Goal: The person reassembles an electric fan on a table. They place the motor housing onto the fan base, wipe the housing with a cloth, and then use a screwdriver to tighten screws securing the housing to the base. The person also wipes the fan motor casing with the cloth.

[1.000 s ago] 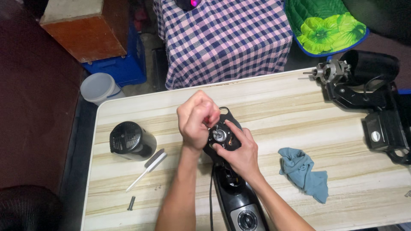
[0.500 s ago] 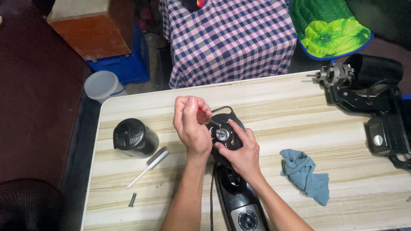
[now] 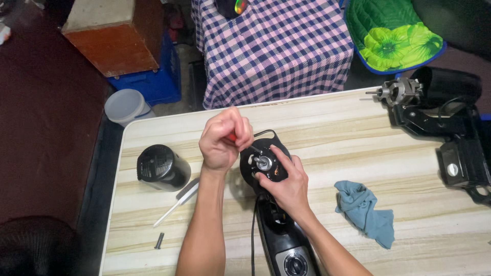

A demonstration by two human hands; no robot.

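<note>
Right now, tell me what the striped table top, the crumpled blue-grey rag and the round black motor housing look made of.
Striped table top: probably laminate with printed pale wood grain and a smooth white edge. Crumpled blue-grey rag: soft woven cloth, folds and matte look. Round black motor housing: likely glossy moulded plastic, with a bright metal shaft at its centre.

Left hand [image 3: 223, 138] rose, rolled knuckles-up — red screwdriver [image 3: 234, 137] nearly hidden.
</note>
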